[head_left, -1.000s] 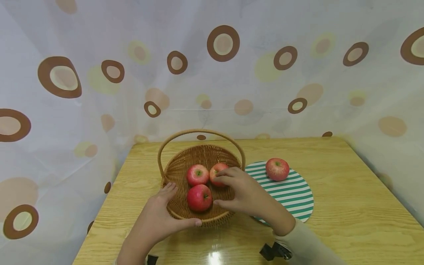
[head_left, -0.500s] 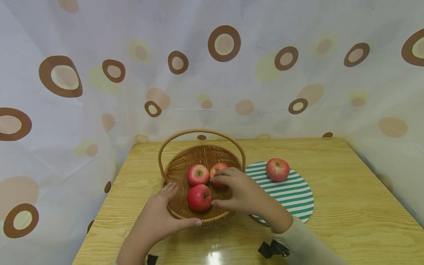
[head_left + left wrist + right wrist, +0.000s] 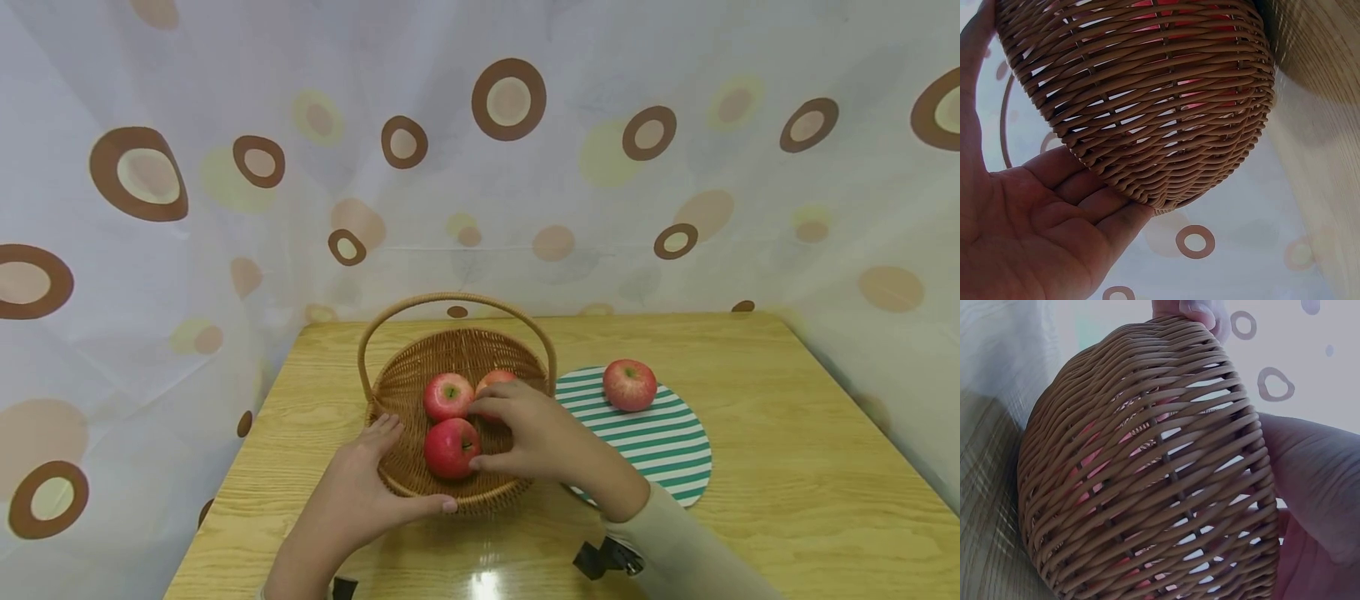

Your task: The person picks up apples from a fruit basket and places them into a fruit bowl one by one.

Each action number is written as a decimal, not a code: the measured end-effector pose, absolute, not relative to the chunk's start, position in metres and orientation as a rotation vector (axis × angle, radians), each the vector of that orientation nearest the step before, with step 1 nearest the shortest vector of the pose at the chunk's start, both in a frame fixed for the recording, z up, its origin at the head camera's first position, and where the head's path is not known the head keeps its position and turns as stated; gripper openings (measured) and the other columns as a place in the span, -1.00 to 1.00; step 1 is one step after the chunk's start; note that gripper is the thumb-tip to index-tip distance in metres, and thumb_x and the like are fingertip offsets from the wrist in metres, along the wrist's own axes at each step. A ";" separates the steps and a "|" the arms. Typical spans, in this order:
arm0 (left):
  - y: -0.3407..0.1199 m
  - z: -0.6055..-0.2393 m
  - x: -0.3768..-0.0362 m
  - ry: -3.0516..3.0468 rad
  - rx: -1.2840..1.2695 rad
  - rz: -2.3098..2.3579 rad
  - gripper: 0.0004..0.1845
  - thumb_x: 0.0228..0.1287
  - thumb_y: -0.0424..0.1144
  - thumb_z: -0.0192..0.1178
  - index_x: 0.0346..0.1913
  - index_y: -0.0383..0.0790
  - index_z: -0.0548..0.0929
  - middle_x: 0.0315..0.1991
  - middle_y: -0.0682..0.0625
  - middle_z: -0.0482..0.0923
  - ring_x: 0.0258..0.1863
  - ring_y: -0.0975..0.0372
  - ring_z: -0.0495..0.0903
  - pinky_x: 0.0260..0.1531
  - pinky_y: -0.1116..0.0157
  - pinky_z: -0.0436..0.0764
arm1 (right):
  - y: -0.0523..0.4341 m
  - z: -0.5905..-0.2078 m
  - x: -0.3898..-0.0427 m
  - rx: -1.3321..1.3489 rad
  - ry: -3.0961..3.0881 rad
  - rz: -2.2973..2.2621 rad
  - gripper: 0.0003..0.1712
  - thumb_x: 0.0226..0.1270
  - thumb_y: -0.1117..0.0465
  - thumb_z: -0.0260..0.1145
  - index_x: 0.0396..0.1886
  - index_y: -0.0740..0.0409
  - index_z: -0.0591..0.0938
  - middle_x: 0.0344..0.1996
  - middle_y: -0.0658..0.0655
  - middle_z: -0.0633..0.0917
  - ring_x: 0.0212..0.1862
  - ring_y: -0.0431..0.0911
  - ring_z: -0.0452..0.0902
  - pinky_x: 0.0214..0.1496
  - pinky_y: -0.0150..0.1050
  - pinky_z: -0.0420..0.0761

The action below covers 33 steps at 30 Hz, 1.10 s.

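Note:
A brown wicker basket point(image 3: 420, 358) with a tall hoop handle holds three apples. The dark red apple point(image 3: 452, 448) lies at the front, a pink-red apple point(image 3: 448, 396) behind it, and another apple point(image 3: 497, 383) at the right is partly covered by fingers. My left hand point(image 3: 360, 492) holds the basket's left front rim; in the left wrist view its fingers pass over the edge. Inside the basket's right side, my right hand point(image 3: 536, 437) has thumb and fingers apart. Its thumb tip overlaps the front apple's right side; whether it touches is unclear.
A round green-and-white striped mat point(image 3: 667, 450) lies right of the basket, with one more apple point(image 3: 630, 385) on its far part. Everything stands on a wooden table point(image 3: 795, 450). A patterned curtain point(image 3: 570, 192) encloses the back and sides.
My right hand has shifted slightly left, its thumb moving from beside the front apple to its edge. The left hand, basket and apples have stayed in place.

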<state>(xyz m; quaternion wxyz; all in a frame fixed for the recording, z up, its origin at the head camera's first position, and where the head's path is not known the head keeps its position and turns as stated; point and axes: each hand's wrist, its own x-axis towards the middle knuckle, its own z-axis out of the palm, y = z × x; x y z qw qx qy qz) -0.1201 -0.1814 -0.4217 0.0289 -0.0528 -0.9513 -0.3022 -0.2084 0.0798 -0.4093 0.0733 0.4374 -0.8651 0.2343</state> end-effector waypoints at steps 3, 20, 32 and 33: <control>-0.181 -0.423 -0.120 -2.931 -0.163 -0.932 0.42 -0.31 0.69 0.47 0.51 -0.32 0.49 0.56 -0.27 0.37 0.59 -0.19 0.32 0.44 -0.24 0.48 | 0.078 -0.409 -0.207 1.311 -2.619 0.705 -0.31 0.17 -0.11 0.67 0.28 -0.02 0.73 0.19 -0.02 0.73 0.28 -0.08 0.62 0.31 0.00 0.69; -0.181 -0.423 -0.120 -2.923 -0.167 -0.942 0.43 -0.32 0.68 0.47 0.52 -0.32 0.48 0.58 -0.26 0.35 0.62 -0.15 0.27 0.47 -0.21 0.46 | 0.064 -0.406 -0.210 1.320 -2.710 0.700 -0.29 0.19 -0.15 0.64 0.29 0.02 0.72 0.23 0.01 0.72 0.29 -0.05 0.61 0.28 -0.03 0.71; -0.181 -0.424 -0.120 -2.917 -0.177 -0.916 0.42 -0.30 0.69 0.45 0.51 -0.34 0.49 0.56 -0.28 0.37 0.60 -0.18 0.30 0.45 -0.22 0.47 | 0.052 -0.406 -0.214 1.340 -2.746 0.681 -0.31 0.19 -0.14 0.65 0.25 0.07 0.74 0.21 0.02 0.72 0.26 -0.06 0.62 0.25 -0.09 0.72; -0.181 -0.424 -0.120 -2.914 -0.180 -0.913 0.43 -0.31 0.70 0.45 0.50 -0.34 0.50 0.56 -0.29 0.37 0.60 -0.18 0.31 0.45 -0.22 0.47 | 0.051 -0.407 -0.214 1.338 -2.751 0.680 -0.31 0.19 -0.14 0.65 0.25 0.07 0.74 0.21 0.02 0.72 0.25 -0.07 0.62 0.24 -0.09 0.73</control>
